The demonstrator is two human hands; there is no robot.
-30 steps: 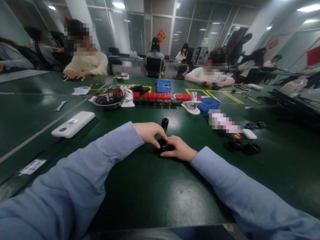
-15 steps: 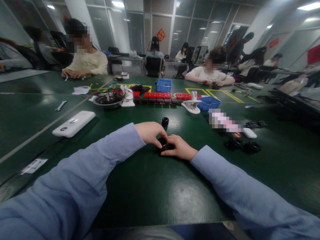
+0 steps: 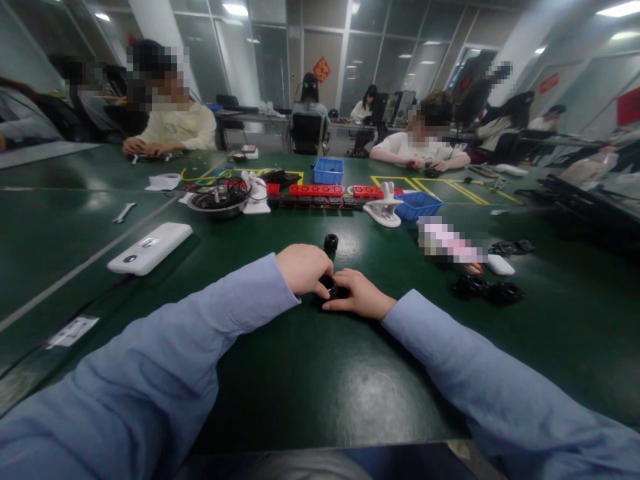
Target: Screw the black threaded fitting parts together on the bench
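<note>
Both hands close on a black ring-shaped part [image 3: 328, 285] on the dark green table, in the middle of the head view. My left hand [image 3: 306, 267] reaches over from the left, its thumb and fingers pinching the part's upper rim. From the other side my right hand [image 3: 361, 295] grips it low down, thumb in front and fingers behind. The fingers cover much of the part. A smaller black cylindrical piece [image 3: 331, 243] stands upright just beyond the hands, touched by neither.
Black ring-like parts [image 3: 489, 291] lie to the right, near a white rounded case [image 3: 501, 265]. A white power bank-like box [image 3: 150, 249] and a wrench [image 3: 125, 213] are on the left. Across the middle stand a metal bowl [image 3: 218, 212], white clamp [image 3: 384, 208] and blue bins [image 3: 328, 171].
My left hand and forearm have shifted slightly to the right, the wrist turning over the black part. My right hand stays almost where it was, still gripping it.
</note>
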